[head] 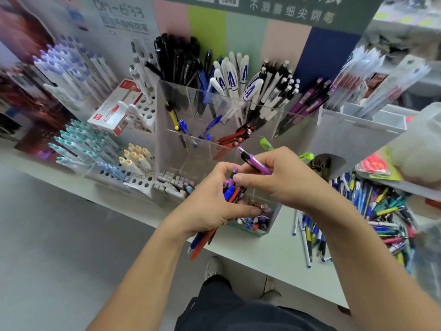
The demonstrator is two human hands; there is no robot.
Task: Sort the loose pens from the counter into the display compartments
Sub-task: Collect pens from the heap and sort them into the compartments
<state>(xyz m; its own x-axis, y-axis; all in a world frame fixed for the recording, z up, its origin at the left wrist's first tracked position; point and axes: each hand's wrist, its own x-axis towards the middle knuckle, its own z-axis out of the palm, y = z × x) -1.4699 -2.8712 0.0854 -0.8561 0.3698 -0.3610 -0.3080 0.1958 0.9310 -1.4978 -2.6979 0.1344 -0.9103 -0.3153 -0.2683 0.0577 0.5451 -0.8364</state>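
My left hand (210, 204) grips a bundle of pens (207, 237), blue, red and purple, their tips sticking out below my palm. My right hand (281, 177) holds a purple pen (254, 161) and pinches the top of another pen in the bundle. Both hands hover over the front of the clear acrylic display (296, 125), whose compartments hold black, blue, white, red and purple pens. A pile of loose pens (372, 220) lies on the white counter (262, 249) to the right.
White perforated racks (140, 182) with teal, yellow and blue-capped pens stand at the left. A red-and-white box (114, 111) leans behind them. A small clear bin of caps (257, 218) sits under my hands. Packaged goods (377, 168) hang at the right.
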